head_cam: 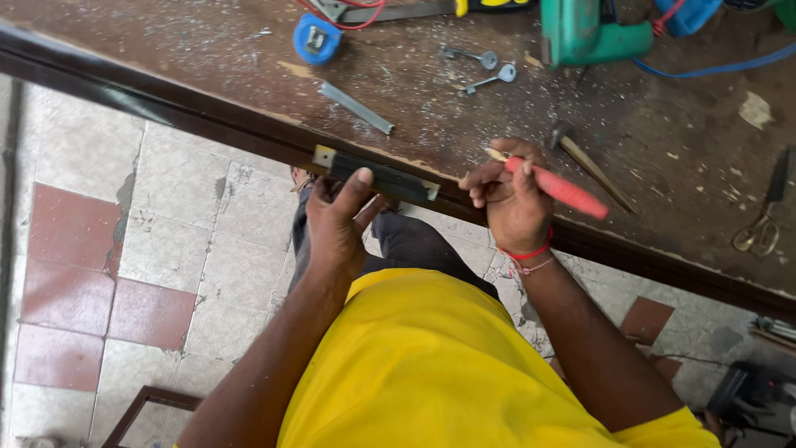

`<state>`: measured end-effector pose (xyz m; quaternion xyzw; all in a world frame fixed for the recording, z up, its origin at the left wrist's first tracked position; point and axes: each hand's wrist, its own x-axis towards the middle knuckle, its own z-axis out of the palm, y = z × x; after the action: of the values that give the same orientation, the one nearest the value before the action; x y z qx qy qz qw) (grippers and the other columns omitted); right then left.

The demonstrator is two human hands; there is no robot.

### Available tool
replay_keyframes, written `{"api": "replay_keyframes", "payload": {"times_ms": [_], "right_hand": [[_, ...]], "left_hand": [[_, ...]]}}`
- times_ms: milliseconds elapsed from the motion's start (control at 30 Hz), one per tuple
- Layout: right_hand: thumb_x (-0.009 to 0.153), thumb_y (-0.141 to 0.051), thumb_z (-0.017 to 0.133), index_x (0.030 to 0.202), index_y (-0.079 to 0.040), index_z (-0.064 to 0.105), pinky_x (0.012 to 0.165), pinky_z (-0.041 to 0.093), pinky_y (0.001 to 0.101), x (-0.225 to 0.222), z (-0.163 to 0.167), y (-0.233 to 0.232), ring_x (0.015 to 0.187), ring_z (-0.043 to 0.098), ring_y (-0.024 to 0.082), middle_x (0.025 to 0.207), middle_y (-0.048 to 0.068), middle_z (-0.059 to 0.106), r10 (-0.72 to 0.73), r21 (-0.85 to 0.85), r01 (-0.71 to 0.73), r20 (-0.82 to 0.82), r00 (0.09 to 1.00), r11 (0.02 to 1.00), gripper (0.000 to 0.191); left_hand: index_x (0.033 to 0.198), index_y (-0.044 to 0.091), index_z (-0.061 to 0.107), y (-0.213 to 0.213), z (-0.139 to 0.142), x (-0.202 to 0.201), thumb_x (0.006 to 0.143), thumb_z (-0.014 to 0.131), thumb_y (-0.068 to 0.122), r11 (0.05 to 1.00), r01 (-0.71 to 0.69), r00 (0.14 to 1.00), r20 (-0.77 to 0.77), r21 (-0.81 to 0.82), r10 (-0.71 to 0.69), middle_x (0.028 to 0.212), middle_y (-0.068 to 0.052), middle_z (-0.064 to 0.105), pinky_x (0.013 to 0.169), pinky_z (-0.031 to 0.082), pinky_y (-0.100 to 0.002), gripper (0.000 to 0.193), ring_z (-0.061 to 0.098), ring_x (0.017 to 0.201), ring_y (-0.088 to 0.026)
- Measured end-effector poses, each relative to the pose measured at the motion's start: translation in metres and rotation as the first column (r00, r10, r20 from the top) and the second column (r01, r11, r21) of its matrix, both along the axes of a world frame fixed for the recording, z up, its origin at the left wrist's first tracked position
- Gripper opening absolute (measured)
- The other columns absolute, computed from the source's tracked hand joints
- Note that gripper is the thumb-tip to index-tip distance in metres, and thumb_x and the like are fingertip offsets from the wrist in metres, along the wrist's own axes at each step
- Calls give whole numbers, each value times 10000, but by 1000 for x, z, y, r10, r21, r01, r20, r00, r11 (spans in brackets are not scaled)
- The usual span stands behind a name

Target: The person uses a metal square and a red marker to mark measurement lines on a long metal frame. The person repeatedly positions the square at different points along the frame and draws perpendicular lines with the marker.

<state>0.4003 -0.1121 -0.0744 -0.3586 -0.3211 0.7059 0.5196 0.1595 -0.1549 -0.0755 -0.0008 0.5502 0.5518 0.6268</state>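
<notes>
Pinning the lock plate with your left hand, right hand gripping the screwdriver at 3 o'clock; a slipping tip is risking your thumb.

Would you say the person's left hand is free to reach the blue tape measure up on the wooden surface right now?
Probably not at once: the left hand is pressing the dark lock plate against the door's edge. Nothing stands between it and the blue tape measure except a loose metal strip lying flat, so the way itself looks open.
</notes>
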Motion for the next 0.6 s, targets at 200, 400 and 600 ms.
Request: {"api": "replay_keyframes", "payload": {"times_ms": [200,400,600], "right_hand": [[1083,-225,626,1214,-2,715,713,496,261,-4,-5,-10,813,629,154,950,112,706,67,89,-139,555,829,986,274],[979,-47,660,1137,8,712,826,611,296,-19,15,-5,926,773,172,980,103,772,-82,348,-334,790,608,876,175],[959,7,696,1110,-8,702,826,603,294,-26,26,-1,924,762,171,999,111,769,-82,347,-321,780,620,881,152]], "left_hand": [[1250,-41,513,0,-1,0,812,853,257,999,-23,997,73,28,21,1087,-166,707,938,644,-428,630,741,1028,-264],[1262,-32,509,-1,-2,0,807,845,251,998,-19,997,73,58,15,1089,-168,699,931,642,-426,633,742,1018,-278],[1267,-44,503,0,1,0,813,832,253,999,-14,999,42,34,12,1109,-192,687,926,614,-434,635,748,1049,-283]]}}
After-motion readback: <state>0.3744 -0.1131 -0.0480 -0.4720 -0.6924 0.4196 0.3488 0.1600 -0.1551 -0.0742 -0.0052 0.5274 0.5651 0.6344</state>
